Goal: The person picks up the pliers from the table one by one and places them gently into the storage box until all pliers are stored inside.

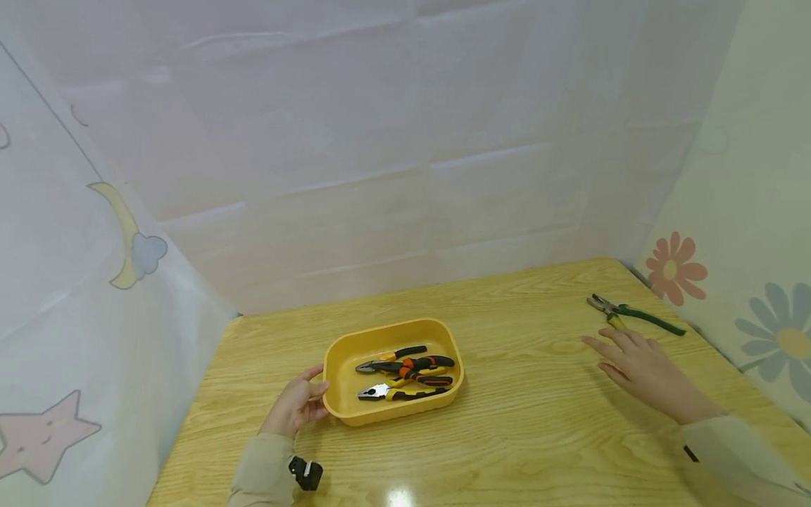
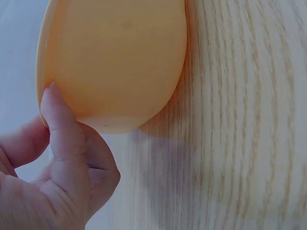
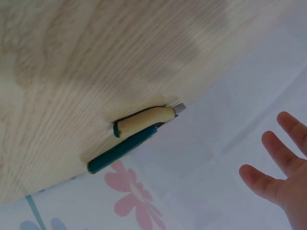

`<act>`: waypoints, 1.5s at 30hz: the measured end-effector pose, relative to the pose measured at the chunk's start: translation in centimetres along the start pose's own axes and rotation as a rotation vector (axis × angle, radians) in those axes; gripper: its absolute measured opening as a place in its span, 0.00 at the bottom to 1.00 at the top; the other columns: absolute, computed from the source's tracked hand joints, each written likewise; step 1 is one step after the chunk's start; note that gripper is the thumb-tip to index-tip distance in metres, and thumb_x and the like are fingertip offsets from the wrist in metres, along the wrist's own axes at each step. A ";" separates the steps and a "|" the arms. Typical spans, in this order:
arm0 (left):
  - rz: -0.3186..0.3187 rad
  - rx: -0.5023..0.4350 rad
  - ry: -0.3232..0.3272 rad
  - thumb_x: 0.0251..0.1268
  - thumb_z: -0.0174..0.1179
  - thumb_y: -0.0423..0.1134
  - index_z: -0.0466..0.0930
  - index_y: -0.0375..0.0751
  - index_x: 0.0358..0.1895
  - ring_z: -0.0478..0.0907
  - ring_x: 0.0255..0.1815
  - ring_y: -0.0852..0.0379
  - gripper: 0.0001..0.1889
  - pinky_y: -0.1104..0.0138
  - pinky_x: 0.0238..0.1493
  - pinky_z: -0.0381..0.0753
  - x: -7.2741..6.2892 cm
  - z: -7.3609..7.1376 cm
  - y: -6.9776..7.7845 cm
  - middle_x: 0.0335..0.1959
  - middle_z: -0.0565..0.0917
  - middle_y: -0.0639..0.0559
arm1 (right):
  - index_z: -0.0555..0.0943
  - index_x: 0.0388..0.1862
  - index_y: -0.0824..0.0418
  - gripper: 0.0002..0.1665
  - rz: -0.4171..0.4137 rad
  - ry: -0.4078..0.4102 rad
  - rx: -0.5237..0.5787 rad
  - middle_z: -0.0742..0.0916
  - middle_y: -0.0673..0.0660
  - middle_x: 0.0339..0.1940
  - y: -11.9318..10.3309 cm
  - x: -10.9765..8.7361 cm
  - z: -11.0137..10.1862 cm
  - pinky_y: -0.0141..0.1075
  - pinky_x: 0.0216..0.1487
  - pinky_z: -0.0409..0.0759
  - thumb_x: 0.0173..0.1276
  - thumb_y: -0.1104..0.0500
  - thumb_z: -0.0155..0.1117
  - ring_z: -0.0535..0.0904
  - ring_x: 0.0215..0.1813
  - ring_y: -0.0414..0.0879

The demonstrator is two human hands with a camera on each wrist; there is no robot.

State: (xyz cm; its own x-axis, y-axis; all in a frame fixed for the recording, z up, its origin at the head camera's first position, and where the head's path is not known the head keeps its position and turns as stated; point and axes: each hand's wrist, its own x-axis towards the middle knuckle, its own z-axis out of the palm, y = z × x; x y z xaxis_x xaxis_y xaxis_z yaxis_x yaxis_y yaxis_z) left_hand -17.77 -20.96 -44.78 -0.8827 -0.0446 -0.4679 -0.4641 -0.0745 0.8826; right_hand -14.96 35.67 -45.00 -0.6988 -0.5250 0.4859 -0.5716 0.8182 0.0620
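My left hand (image 1: 295, 404) grips the left end of a yellow plastic tray (image 1: 345, 384). The left wrist view shows the thumb over the rim of that tray (image 2: 115, 62), with the other fingers outside. Inside lie pliers with black and orange handles (image 1: 419, 363), crossing pliers with yellow and black handles (image 1: 393, 391); the overlap hides parts of them. To the right, my right hand (image 1: 649, 372) hovers beside a pair of pliers with green and yellow handles (image 1: 652, 320), its fingers spread and holding nothing. In the right wrist view these pliers (image 3: 122, 149) lie apart from the fingertips.
The wood-grain table (image 1: 526, 394) carries the tray left of centre and the green-handled pliers near its right edge. Pale sheeting (image 1: 355, 155) rises behind the table, with printed sheets at both sides. A small black device (image 1: 307, 473) sits at the left wrist.
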 end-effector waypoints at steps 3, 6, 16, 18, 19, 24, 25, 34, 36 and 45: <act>0.002 0.003 -0.006 0.71 0.49 0.25 0.54 0.32 0.74 0.72 0.25 0.57 0.29 0.70 0.24 0.78 0.0 0.0 0.1 0.30 0.74 0.45 | 0.67 0.71 0.48 0.29 0.012 -0.009 -0.008 0.78 0.70 0.53 0.5 -0.3 0.1 0.64 0.38 0.74 0.76 0.40 0.45 0.76 0.48 0.68; 0.005 -0.002 -0.012 0.71 0.50 0.25 0.54 0.32 0.74 0.72 0.26 0.57 0.30 0.70 0.24 0.79 0.0 0.0 0.1 0.31 0.75 0.45 | 0.65 0.74 0.47 0.30 0.019 -0.010 -0.008 0.79 0.70 0.53 1.0 -0.6 0.2 0.64 0.38 0.74 0.76 0.41 0.47 0.75 0.49 0.68; 0.005 -0.004 -0.010 0.71 0.49 0.25 0.54 0.32 0.74 0.71 0.26 0.57 0.29 0.70 0.24 0.78 -0.1 0.1 0.1 0.31 0.74 0.45 | 0.59 0.77 0.44 0.35 0.047 -0.053 -0.042 0.77 0.70 0.54 2.3 -1.2 0.8 0.67 0.37 0.72 0.74 0.46 0.56 0.75 0.49 0.69; 0.003 -0.003 -0.006 0.71 0.49 0.25 0.54 0.32 0.73 0.72 0.26 0.57 0.29 0.70 0.24 0.78 -0.2 0.1 0.1 0.31 0.74 0.45 | 0.57 0.78 0.44 0.37 0.052 -0.061 -0.044 0.77 0.71 0.55 2.5 -1.2 0.9 0.69 0.38 0.72 0.73 0.48 0.58 0.74 0.49 0.70; 0.004 -0.002 -0.003 0.71 0.49 0.25 0.55 0.32 0.73 0.72 0.26 0.57 0.29 0.70 0.24 0.78 -0.2 0.1 0.1 0.31 0.75 0.45 | 0.56 0.78 0.43 0.37 0.048 -0.056 -0.046 0.76 0.71 0.55 2.6 -1.3 1.0 0.68 0.38 0.72 0.74 0.46 0.55 0.74 0.49 0.70; 0.005 0.004 0.001 0.71 0.49 0.25 0.56 0.32 0.73 0.72 0.26 0.57 0.29 0.71 0.24 0.78 -0.2 0.1 0.0 0.30 0.75 0.46 | 0.54 0.79 0.45 0.37 0.043 -0.045 -0.051 0.74 0.73 0.57 3.1 -1.5 1.3 0.70 0.39 0.71 0.75 0.44 0.52 0.72 0.52 0.72; 0.005 0.001 0.000 0.71 0.49 0.25 0.56 0.32 0.73 0.72 0.25 0.57 0.28 0.71 0.24 0.78 -0.2 0.1 0.0 0.30 0.75 0.46 | 0.54 0.79 0.46 0.37 0.036 -0.039 -0.053 0.74 0.73 0.58 3.3 -1.5 1.4 0.69 0.40 0.71 0.75 0.43 0.50 0.71 0.52 0.72; 0.004 -0.001 0.002 0.71 0.49 0.25 0.56 0.33 0.73 0.72 0.26 0.57 0.28 0.70 0.23 0.78 0.0 0.1 0.0 0.31 0.75 0.45 | 0.50 0.80 0.48 0.42 0.056 -0.073 -0.052 0.69 0.72 0.63 4.1 -1.7 1.6 0.69 0.44 0.69 0.73 0.46 0.56 0.69 0.54 0.73; 0.002 -0.002 0.004 0.71 0.49 0.25 0.57 0.33 0.73 0.72 0.26 0.57 0.28 0.70 0.24 0.78 0.0 0.1 0.0 0.31 0.75 0.45 | 0.49 0.80 0.48 0.43 0.058 -0.077 -0.059 0.69 0.72 0.63 4.3 -1.8 1.7 0.70 0.44 0.69 0.73 0.46 0.56 0.69 0.53 0.73; -0.008 -0.013 -0.006 0.71 0.49 0.25 0.55 0.33 0.74 0.72 0.27 0.57 0.29 0.69 0.25 0.79 0.1 0.0 0.1 0.33 0.74 0.43 | 0.49 0.80 0.46 0.43 0.040 -0.053 -0.080 0.69 0.72 0.63 5.2 -2.3 2.2 0.68 0.41 0.71 0.73 0.41 0.53 0.71 0.51 0.73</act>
State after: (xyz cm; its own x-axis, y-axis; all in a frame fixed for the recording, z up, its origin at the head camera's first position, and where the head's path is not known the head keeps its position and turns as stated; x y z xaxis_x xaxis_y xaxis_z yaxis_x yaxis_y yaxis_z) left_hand -17.92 -20.93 -44.78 -0.8792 -0.0383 -0.4748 -0.4703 -0.0881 0.8781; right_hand -17.32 40.58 -47.72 -0.7433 -0.5018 0.4424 -0.5085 0.8535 0.1138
